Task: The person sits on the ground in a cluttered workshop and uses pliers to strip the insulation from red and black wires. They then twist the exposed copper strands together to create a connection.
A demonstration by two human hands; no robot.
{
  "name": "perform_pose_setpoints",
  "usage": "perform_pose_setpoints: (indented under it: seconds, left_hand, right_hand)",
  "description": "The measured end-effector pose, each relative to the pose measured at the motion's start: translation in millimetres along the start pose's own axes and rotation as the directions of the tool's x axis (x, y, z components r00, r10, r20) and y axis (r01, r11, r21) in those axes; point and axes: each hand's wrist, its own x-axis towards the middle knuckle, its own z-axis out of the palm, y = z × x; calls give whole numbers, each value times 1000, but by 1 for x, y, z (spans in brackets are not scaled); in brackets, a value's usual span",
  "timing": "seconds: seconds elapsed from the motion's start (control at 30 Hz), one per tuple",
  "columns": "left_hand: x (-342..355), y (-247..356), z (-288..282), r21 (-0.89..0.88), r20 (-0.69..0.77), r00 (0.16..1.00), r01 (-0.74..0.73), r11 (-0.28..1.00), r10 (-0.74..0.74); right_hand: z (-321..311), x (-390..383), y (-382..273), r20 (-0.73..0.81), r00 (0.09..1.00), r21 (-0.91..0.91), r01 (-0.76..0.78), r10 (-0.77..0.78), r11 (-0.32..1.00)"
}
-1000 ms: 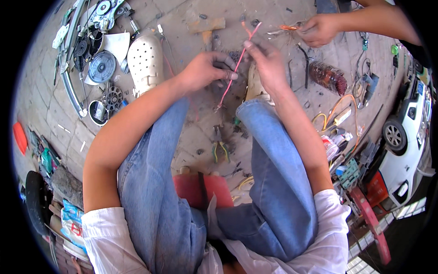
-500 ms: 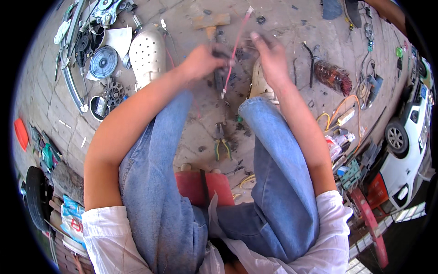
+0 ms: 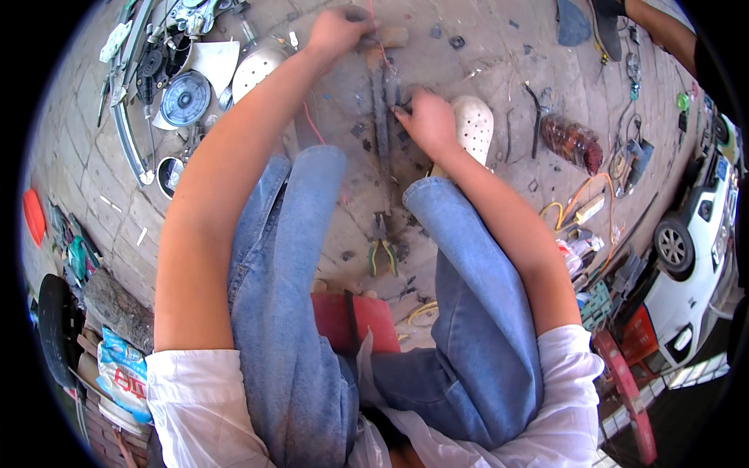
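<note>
A thin pinkish-red wire [image 3: 381, 48] runs well beyond the pair of pliers with yellow-green handles [image 3: 380, 233], over the rusty-headed hammer with a long dark handle [image 3: 380, 109]. The left hand [image 3: 341, 33], far beyond the pliers and a little to their left, has its grip pinched on the wire, probably because so slim a strand calls for fingertips. The right hand [image 3: 431, 121], nearer the pliers and to their right, has its fingers curled close together; whether its grip holds the wire's lower part I cannot tell. The pliers themselves lie free between the knees, seemingly put there for easy reach.

The floor is dusty grey paving [image 3: 476, 47], scattered with dark scraps around the pliers. Far left of the pliers lies a round blue-grey plastic disc [image 3: 186, 99] among metal parts; to their right, beyond the knee, a clear-wrapped bundle of dark red strands [image 3: 572, 144]. Farther right of the pliers stands a white car [image 3: 690, 269], and on their near side is a flat red seat with a black strap [image 3: 374, 321].
</note>
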Motion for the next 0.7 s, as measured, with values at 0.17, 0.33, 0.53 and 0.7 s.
perform_pose_setpoints:
  seconds: [0.17, 0.33, 0.53, 0.7]
  left_hand:
    - [12, -11, -5, -82, 59, 998, 15, 997, -10]
    - [14, -14, -8, -54, 46, 999, -15, 998, 17]
    - [19, -12, -4, -91, 15, 998, 60, 994, -59]
    - [24, -14, -8, -63, 11, 999, 48, 997, -48]
  right_hand:
    - [3, 0, 1, -29, 999, -33, 30, -31, 999]
    - [2, 1, -2, -41, 999, 4, -28, 28, 1000]
    - [-8, 17, 4, -222, 975, 190, 43, 1, 981]
    - [-22, 40, -10, -303, 944, 205, 201, -133, 958]
